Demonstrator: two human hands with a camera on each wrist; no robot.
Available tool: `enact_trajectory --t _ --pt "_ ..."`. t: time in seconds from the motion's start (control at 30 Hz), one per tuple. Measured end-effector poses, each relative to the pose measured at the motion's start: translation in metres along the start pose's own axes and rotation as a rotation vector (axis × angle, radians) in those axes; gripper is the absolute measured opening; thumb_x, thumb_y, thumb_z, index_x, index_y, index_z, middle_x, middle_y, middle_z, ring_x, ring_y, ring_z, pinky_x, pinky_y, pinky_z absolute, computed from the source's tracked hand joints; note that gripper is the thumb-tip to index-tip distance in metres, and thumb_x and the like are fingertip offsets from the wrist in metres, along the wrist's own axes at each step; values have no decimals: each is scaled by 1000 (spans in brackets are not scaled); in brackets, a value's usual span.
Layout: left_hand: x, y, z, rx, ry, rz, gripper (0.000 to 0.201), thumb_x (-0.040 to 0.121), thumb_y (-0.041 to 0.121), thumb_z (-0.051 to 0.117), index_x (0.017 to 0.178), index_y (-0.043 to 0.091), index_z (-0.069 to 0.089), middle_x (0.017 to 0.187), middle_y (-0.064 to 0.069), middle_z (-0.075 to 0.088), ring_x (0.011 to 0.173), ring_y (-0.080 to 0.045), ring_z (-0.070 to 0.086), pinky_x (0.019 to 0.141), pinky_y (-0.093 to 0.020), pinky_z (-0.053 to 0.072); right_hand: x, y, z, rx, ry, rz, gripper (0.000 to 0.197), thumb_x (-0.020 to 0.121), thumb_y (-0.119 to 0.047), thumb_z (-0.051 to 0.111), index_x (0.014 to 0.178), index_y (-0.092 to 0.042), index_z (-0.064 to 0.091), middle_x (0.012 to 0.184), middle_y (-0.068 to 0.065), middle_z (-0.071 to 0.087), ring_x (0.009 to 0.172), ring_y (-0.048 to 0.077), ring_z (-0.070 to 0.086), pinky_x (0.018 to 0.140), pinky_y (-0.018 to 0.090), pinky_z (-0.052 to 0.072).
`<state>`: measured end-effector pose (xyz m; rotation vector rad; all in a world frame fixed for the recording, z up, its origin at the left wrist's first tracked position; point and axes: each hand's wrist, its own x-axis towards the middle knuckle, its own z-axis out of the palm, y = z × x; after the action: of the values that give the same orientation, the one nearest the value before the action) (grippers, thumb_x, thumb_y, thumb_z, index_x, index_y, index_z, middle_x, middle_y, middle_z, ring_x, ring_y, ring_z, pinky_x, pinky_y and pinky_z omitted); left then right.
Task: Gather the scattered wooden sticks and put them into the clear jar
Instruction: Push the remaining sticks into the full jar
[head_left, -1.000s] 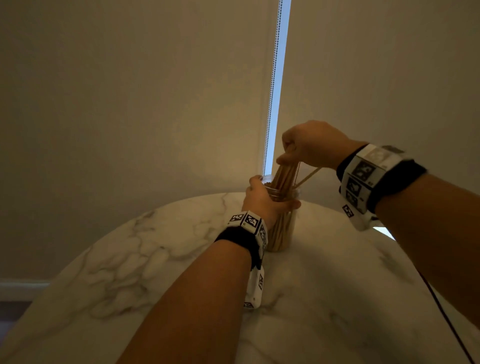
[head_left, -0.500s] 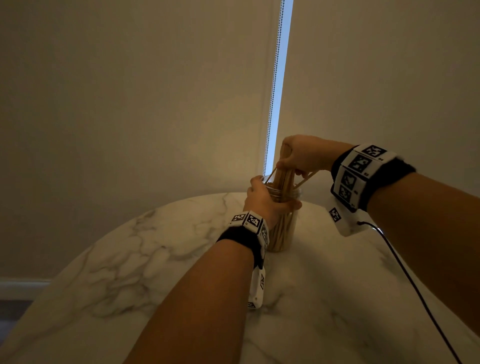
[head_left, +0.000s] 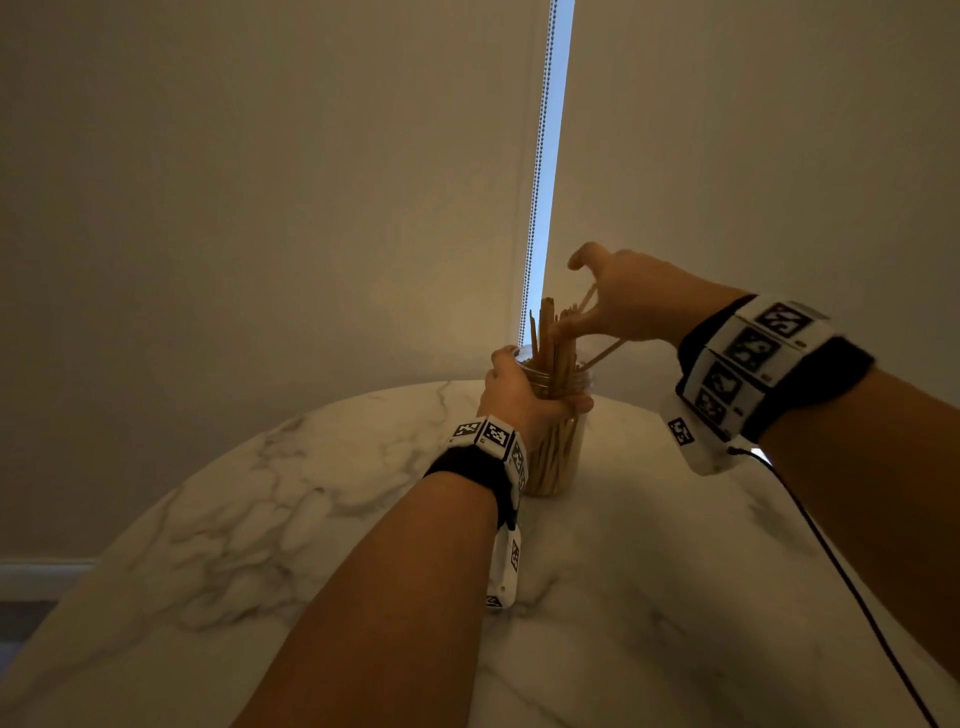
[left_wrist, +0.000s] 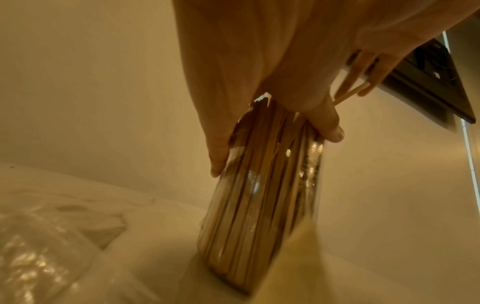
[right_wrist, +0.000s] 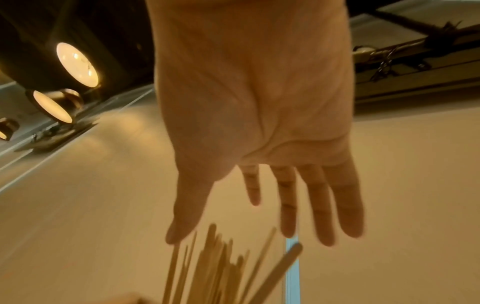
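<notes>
A clear jar (head_left: 558, 457) stands near the far edge of the marble table (head_left: 311, 519), packed with wooden sticks (head_left: 550, 343) that poke out of its mouth. My left hand (head_left: 524, 395) grips the jar near its top; the left wrist view shows its fingers (left_wrist: 324, 123) wrapped round the jar (left_wrist: 259, 205). My right hand (head_left: 623, 301) hovers just above and to the right of the stick tops, fingers spread and straight. In the right wrist view its fingers (right_wrist: 319, 205) hold nothing, and the sticks (right_wrist: 221, 267) fan out just below them. A few sticks lean out to the right.
A closed roller blind (head_left: 260, 182) with a bead chain (head_left: 540, 156) hangs right behind the table. A black cable (head_left: 857, 597) runs from my right wristband over the table. A crumpled clear plastic bag (left_wrist: 39, 257) lies left of the jar.
My right hand held the stick bundle over the jar and lowered it in; now it has let go, spread its fingers and lifted slightly. The left hand kept hold of the jar.
</notes>
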<state>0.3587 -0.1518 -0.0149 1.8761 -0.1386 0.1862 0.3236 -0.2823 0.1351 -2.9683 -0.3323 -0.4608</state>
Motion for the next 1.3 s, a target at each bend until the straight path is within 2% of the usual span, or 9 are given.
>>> enact_trajectory --t 0.1,0.17,0.33,0.5,0.57,0.67,0.87,1.07,1.3 --pt "0 -1 -1 12 4 13 129 46 56 91 148 30 16 142 -4 45 131 -24 47 109 -47 42 -19 8 -9 -26 -120 197 97 72 -61 75 145 -13 35 125 16 60 103 30 64 89 40 53" --pt "-1 -2 -1 16 8 24 129 46 58 90 148 31 16 141 -4 46 130 -24 48 108 -46 43 -27 9 -4 83 -231 256 67 84 -43 73 133 -4 50 109 14 68 89 27 71 86 39 59" --pt "-3 -2 -1 25 15 34 124 52 55 91 148 30 16 142 -4 46 129 -24 49 108 -46 44 -18 4 11 450 89 97 9 96 -19 64 97 -12 69 84 2 71 71 12 67 62 23 52" --pt "-3 -3 1 11 27 39 126 49 56 90 148 30 17 140 -3 47 128 -22 49 107 -44 45 -7 -1 40 169 66 136 29 103 -37 43 118 -18 59 124 7 50 115 29 49 98 43 44" --pt "-2 -3 2 13 29 36 125 51 54 91 148 29 17 139 -3 47 127 -23 50 107 -44 45 -8 0 50 261 -21 191 32 105 -37 34 127 -18 47 131 13 39 110 30 48 92 41 44" --pt "-2 -3 1 17 26 38 125 51 55 90 148 29 16 140 -3 47 128 -23 49 107 -43 44 -8 5 50 383 2 156 28 105 -25 36 124 -12 51 121 14 58 87 20 53 67 28 40" --pt "-4 -3 0 20 21 40 126 49 57 90 147 29 16 142 -5 47 129 -24 49 108 -44 43 -13 19 27 -9 -118 50 34 101 -13 46 134 -6 46 120 14 62 99 25 56 77 32 46" --pt "-4 -2 0 9 17 27 124 56 49 92 150 26 15 146 -6 42 133 -26 45 110 -46 42 -17 15 1 -446 29 -79 21 94 -10 56 100 -19 73 93 3 69 86 24 65 80 39 58" --pt "-4 -1 1 19 43 34 121 59 45 92 151 22 16 146 -6 41 133 -25 44 110 -43 42 3 3 -5 -64 -88 -135 19 92 -4 60 99 -18 71 91 -6 69 89 13 65 80 28 50"
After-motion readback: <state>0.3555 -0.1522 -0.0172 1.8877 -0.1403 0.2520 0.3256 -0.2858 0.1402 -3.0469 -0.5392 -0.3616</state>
